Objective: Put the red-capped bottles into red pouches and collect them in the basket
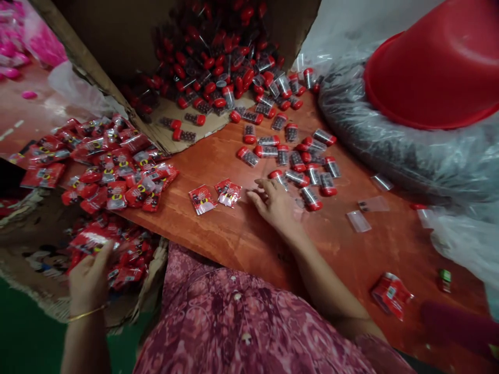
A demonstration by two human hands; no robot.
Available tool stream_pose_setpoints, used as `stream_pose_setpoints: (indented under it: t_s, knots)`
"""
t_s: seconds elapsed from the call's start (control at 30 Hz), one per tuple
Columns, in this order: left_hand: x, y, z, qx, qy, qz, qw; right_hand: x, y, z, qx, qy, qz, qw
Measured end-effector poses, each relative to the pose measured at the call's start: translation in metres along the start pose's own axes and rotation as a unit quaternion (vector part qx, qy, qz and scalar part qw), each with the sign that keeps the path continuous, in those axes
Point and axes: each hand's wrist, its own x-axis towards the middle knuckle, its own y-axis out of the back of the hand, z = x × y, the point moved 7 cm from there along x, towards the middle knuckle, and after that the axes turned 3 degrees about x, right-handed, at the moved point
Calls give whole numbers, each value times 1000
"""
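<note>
My left hand (89, 278) is at the lower left over an open carton of red packets. Its thumb presses against a shiny red packet (91, 240); the other fingers are mostly hidden. My right hand (273, 203) rests low over the table with fingers loosely spread and holds nothing. Just beyond it lie several clear tubes with red caps and dark beads inside, such as this tube (311, 198). Left of its fingertips are a few flat red packets, one packet (202, 199) slightly apart from an overlapping pair (229, 192).
A tipped carton (191, 144) spills many red-capped tubes onto the table (218, 234). Filled packets (117, 166) are heaped at the left edge, above the lower carton (35, 280). A red bucket (432, 67) sits on a plastic-wrapped bag (351, 119); a torn packet (391, 295) lies at right.
</note>
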Motion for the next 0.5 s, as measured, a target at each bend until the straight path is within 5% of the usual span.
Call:
stream_pose_setpoints:
  t_s: [0.07, 0.17, 0.33, 0.5]
  knots:
    - [17, 35, -19, 119, 28, 62, 991, 6, -10, -2, -44, 28, -26, 998]
    - [14, 46, -5, 211, -99, 146, 961, 9, -30, -9, -90, 48, -53, 993]
    - [-25, -15, 44, 20, -302, 136, 943, 6, -50, -10, -64, 54, -58, 995]
    - [-61, -97, 109, -31, -421, -37, 906, 3, -46, -6, -40, 81, -59, 994]
